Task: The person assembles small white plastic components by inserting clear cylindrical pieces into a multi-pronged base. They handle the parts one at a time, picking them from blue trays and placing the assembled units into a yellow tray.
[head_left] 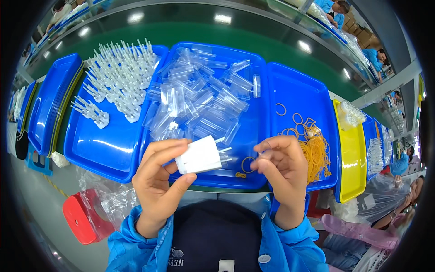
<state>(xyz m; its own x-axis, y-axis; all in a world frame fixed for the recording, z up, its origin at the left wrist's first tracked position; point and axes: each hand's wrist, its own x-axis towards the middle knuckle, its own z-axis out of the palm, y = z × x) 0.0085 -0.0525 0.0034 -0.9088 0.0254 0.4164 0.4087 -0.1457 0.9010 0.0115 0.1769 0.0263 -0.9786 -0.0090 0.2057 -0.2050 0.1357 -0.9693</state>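
Note:
My left hand (158,174) grips a white rectangular plastic piece (199,155) between thumb and fingers, with several thin white pins pointing right out of its end. Just right of those pins is my right hand (286,165), its thumb and fingertips pinched together. What they hold, if anything, is too small to make out. Below both hands lies a blue tray (258,136) with a heap of clear plastic sleeves (195,95). A rubber band (243,166) and a small yellow knot of bands (241,175) rest near the tray's front edge.
To the right, another blue tray (297,84) holds a pile of yellow rubber bands (317,156). A blue tray (97,152) on the left carries many white pinned parts (122,72). Stacked blue trays (52,106), a yellow tray (355,174) and a red stool (79,217) stand farther out. Co-workers (333,11) sit across.

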